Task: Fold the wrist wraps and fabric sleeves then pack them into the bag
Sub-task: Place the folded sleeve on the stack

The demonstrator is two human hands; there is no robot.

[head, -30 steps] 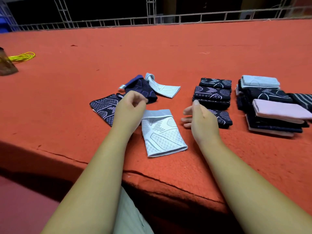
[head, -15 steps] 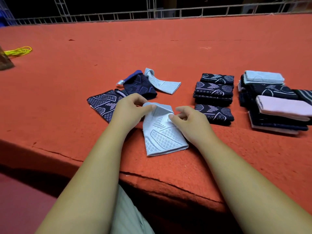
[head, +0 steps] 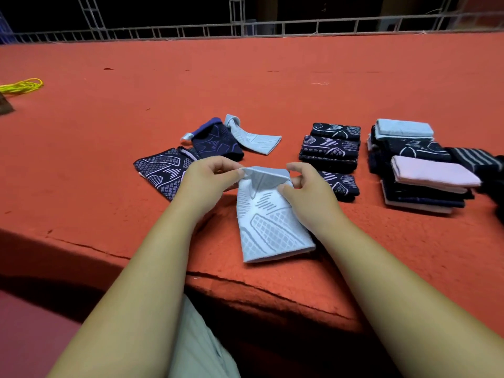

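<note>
A light grey patterned sleeve (head: 270, 227) lies near the front edge of the red table (head: 272, 85). My left hand (head: 207, 181) pinches its far left corner and my right hand (head: 308, 189) pinches its far right corner; the far edge is lifted off the table. To the left lie an unfolded dark patterned sleeve (head: 161, 167), a navy sleeve (head: 215, 140) and a light grey sleeve (head: 253, 139). Folded dark sleeves (head: 331, 148) are stacked to the right, with one more (head: 341, 185) in front. A larger pile (head: 417, 165) of folded pieces lies further right.
A yellow cord (head: 21, 85) and a brown object (head: 5, 105) sit at the far left edge of view. A metal railing (head: 245, 25) runs along the table's far side. The table's front edge (head: 245, 282) is just before me.
My right hand came over from beside the folded stack and took the sleeve's far right corner. Both hands have raised the far edge off the table.
</note>
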